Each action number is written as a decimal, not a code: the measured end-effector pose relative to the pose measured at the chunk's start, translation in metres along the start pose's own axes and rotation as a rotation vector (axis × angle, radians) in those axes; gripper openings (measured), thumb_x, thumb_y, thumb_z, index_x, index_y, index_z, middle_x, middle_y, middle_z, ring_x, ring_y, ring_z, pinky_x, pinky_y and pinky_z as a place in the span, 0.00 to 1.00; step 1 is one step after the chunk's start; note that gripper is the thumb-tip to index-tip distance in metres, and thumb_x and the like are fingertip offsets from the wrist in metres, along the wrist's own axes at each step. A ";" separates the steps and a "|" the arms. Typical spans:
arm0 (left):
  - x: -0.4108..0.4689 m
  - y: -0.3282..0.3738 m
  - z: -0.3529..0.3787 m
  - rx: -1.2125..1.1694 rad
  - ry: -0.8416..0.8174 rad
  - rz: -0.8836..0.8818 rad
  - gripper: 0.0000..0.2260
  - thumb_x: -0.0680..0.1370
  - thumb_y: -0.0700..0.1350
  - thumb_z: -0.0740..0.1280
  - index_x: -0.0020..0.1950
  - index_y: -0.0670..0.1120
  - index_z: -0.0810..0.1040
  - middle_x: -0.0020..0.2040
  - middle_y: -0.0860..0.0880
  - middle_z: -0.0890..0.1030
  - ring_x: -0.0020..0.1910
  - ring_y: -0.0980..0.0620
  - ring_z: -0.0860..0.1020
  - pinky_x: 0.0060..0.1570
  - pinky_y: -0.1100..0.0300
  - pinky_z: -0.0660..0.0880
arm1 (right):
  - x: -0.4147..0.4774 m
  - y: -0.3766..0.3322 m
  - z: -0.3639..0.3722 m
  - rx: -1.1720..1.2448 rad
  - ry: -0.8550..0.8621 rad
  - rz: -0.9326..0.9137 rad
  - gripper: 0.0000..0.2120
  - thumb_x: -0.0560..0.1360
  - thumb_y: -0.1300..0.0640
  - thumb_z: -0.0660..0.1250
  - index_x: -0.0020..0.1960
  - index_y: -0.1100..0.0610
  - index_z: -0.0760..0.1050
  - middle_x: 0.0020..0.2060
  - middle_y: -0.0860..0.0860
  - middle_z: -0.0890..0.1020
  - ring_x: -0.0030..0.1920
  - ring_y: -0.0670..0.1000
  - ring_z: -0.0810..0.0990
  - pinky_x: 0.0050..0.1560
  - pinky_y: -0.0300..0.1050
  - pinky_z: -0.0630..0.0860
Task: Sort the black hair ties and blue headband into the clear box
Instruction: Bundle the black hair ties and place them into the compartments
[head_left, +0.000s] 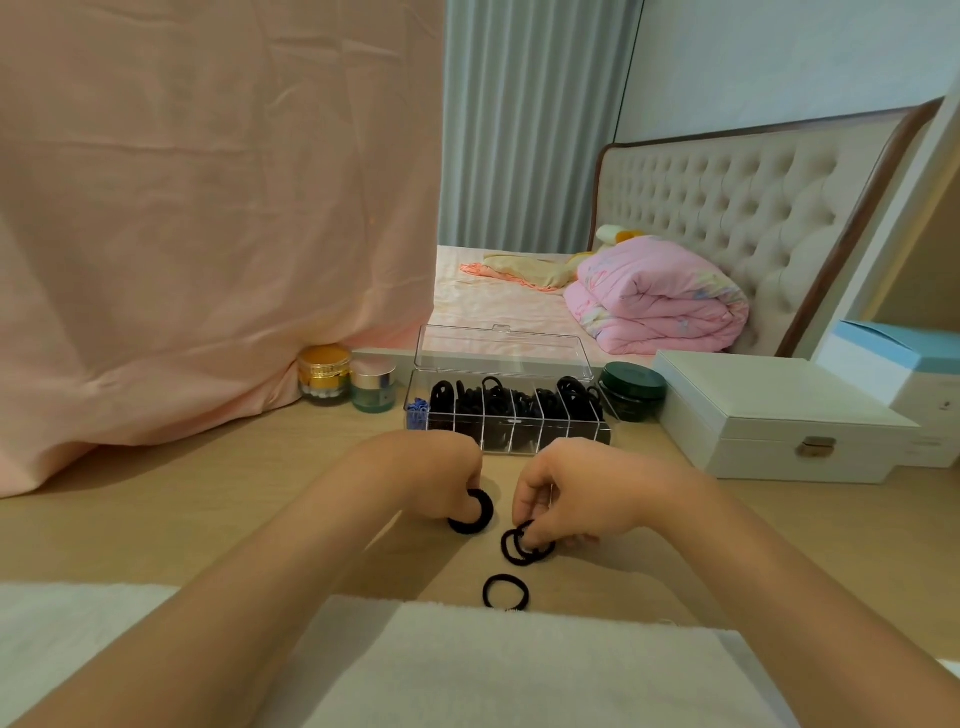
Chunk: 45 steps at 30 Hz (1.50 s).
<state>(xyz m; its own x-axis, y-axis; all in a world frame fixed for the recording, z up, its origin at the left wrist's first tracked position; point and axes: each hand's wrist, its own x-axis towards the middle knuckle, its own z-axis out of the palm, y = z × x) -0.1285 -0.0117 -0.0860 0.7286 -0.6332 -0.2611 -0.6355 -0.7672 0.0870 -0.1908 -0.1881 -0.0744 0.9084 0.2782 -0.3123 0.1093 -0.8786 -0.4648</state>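
The clear box (506, 347) stands open on the wooden table, its lid tipped back. Several of its compartments hold black hair ties (519, 402); the leftmost one holds something blue (416, 407). In front of it my left hand (441, 475) is closed on a thick black hair tie (474, 514). My right hand (566, 493) pinches two thin black hair ties (514, 545) lying overlapped on the table. One more black hair tie (505, 592) lies alone nearer to me, at the edge of a white towel (519, 665).
A gold-lidded jar (323, 375) and a pale green jar (373, 389) stand left of the box, a dark green jar (632, 391) right of it. A white case (769, 415) sits at the right. Pink cloth (182, 234) hangs at the left.
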 end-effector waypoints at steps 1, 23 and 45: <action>-0.001 -0.002 -0.001 -0.032 -0.004 0.009 0.12 0.80 0.52 0.66 0.55 0.45 0.80 0.46 0.49 0.80 0.44 0.48 0.77 0.43 0.57 0.74 | 0.000 0.000 0.001 -0.010 -0.015 0.007 0.05 0.75 0.57 0.75 0.48 0.49 0.81 0.34 0.45 0.84 0.29 0.41 0.80 0.33 0.34 0.77; -0.002 -0.023 -0.007 -0.578 -0.042 -0.035 0.04 0.79 0.43 0.68 0.53 0.45 0.80 0.50 0.44 0.84 0.38 0.54 0.82 0.41 0.64 0.81 | -0.005 -0.027 0.011 -0.090 -0.173 -0.017 0.07 0.76 0.58 0.73 0.54 0.53 0.85 0.42 0.51 0.87 0.33 0.44 0.80 0.35 0.34 0.78; 0.004 -0.019 -0.002 -1.520 -0.047 0.030 0.11 0.82 0.36 0.62 0.62 0.33 0.78 0.55 0.34 0.82 0.47 0.47 0.83 0.50 0.56 0.83 | 0.014 -0.007 0.010 0.445 0.581 0.086 0.04 0.73 0.60 0.71 0.40 0.57 0.83 0.26 0.55 0.82 0.23 0.51 0.77 0.27 0.40 0.75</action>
<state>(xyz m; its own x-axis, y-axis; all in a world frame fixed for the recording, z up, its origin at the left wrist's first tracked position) -0.1135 0.0004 -0.0871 0.6936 -0.6689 -0.2675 0.2294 -0.1470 0.9622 -0.1830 -0.1747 -0.0836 0.9872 -0.1435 0.0695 -0.0335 -0.6127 -0.7896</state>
